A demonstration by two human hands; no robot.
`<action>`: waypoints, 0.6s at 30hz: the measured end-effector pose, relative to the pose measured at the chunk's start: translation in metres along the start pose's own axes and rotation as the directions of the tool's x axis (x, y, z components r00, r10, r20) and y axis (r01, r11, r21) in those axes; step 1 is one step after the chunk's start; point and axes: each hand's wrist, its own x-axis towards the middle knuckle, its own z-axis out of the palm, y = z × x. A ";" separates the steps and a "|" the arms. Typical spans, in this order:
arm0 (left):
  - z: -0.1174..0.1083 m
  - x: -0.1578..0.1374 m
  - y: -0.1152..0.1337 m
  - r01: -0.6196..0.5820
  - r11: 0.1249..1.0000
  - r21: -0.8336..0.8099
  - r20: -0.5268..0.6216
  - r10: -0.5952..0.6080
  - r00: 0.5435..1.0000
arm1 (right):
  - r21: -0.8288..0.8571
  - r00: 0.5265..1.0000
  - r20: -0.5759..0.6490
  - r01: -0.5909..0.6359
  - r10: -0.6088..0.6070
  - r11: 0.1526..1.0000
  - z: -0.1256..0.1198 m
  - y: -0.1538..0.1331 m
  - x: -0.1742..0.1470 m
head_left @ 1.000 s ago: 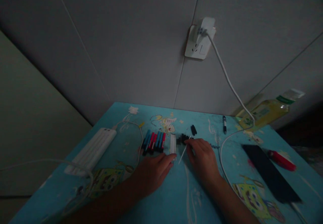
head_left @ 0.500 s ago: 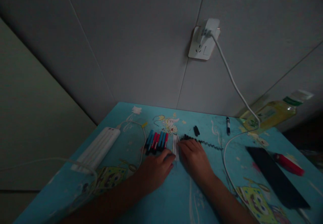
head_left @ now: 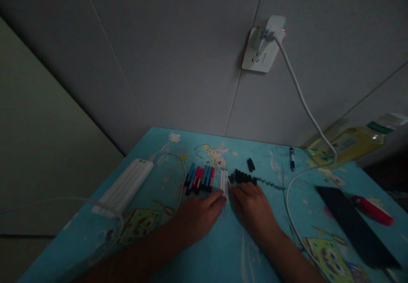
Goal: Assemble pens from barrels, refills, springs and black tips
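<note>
Between my hands lies a row of thin white sticks that look like pen refills [head_left: 223, 179], side by side on the table. My left hand [head_left: 199, 215] rests at the near end of this row, its fingertips touching it and the thumb a little apart. On the other side, my right hand [head_left: 255, 204] lies low with fingers stretched forward, its fingertips beside a slightly tilted refill. Left of the row are several red and blue pen barrels [head_left: 200, 178] with dark ends. Small black caps [head_left: 245, 176] stand in a line just beyond my right fingers.
A dark coiled strand [head_left: 270, 183] trails right from the caps. Farther back lie a black piece [head_left: 250, 165] and a pen [head_left: 292, 159]. A white power strip [head_left: 126, 185] is left; a white cable, a dark flat board [head_left: 357, 225], a red object [head_left: 372, 210] and an oil bottle [head_left: 353, 142] are right.
The view has shifted slightly. My right hand has drawn back a little toward me, uncovering more of the black caps. One refill now leans at the row's right side.
</note>
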 end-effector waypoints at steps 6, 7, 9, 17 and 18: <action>0.002 0.000 0.001 -0.013 0.995 0.097 0.005 0.012 1.000 | 0.069 0.999 -0.019 0.044 -0.042 0.997 0.004 -0.001 0.000; 0.002 0.000 0.001 -0.012 0.994 0.111 0.004 0.012 1.000 | 0.084 0.998 -0.022 0.052 -0.051 0.995 0.004 -0.001 0.000; 0.002 0.000 0.001 -0.009 0.991 0.133 0.000 0.009 1.000 | 0.101 0.998 -0.024 0.065 -0.063 0.993 0.005 -0.002 0.000; 0.001 0.000 0.003 0.011 0.994 0.112 0.016 -0.012 1.000 | 0.104 0.993 -0.051 0.112 -0.108 0.988 0.003 -0.003 0.000; 0.001 0.000 0.003 0.011 0.994 0.107 0.016 -0.013 1.000 | 0.098 0.993 -0.053 0.113 -0.108 0.989 0.002 -0.003 0.000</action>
